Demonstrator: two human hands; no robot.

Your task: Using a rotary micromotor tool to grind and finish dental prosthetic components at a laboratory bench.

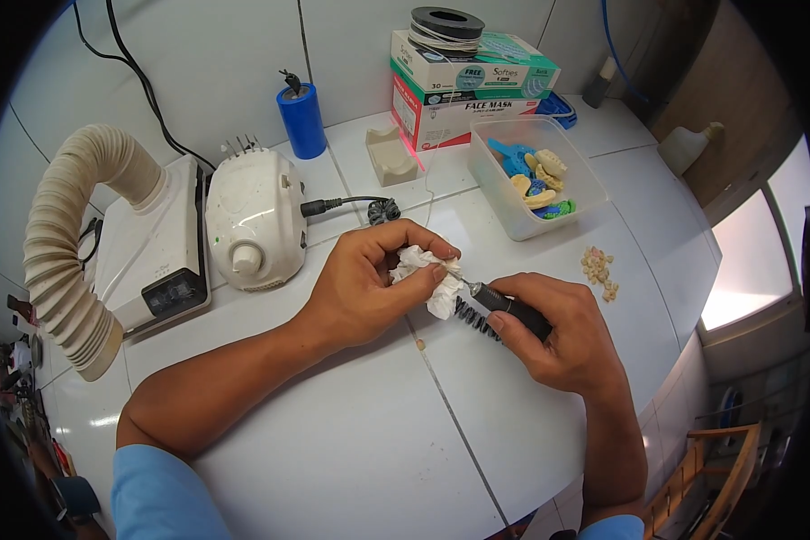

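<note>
My left hand [362, 281] pinches a crumpled white tissue [444, 298] between thumb and fingers. Anything wrapped inside that tissue is hidden. In my right hand [558, 335] lies a black rotary handpiece [502, 304], gripped like a pen. Its metal tip reaches the tissue right by my left thumb; whether it touches something there is too small to tell. A coiled black cord [477, 320] shows beneath the handpiece. The white control unit [254, 220] with a round knob stands left of my hands, with a black plug in its side.
Left is a white machine [148, 247] with a ribbed hose [58, 243]. Behind stand a blue cylinder [301, 121], a beige holder [392, 157] and stacked boxes [445, 119] under a wire spool [445, 31]. A clear tub [513, 216] holds dental models; small tooth-like pieces [596, 266] lie right.
</note>
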